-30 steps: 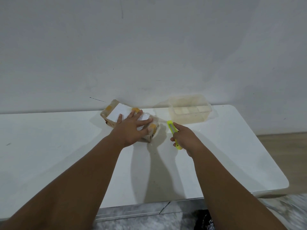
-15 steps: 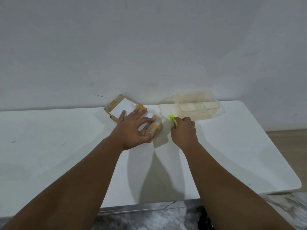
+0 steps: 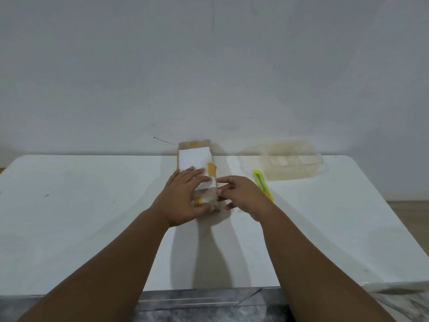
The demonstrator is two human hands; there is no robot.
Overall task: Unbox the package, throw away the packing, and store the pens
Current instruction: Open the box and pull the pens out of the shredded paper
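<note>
A small brown cardboard package (image 3: 197,159) with a white label and orange tape lies lengthwise on the white table (image 3: 81,217), its far end near the wall. My left hand (image 3: 183,197) grips its near end, thumb wrapped round the front. My right hand (image 3: 241,196) touches the package's right near corner with spread fingers and holds nothing. A yellow-green box cutter (image 3: 262,184) lies on the table just right of my right hand. No pens are visible.
A clear plastic container (image 3: 290,162) with a loose lid stands at the back right by the wall. The table's front edge runs below my forearms. Wooden floor shows at the far right.
My right hand has let go of the yellow-green cutter, which now lies on the table, and moved to the package. The package has been turned from slanted to lengthwise.
</note>
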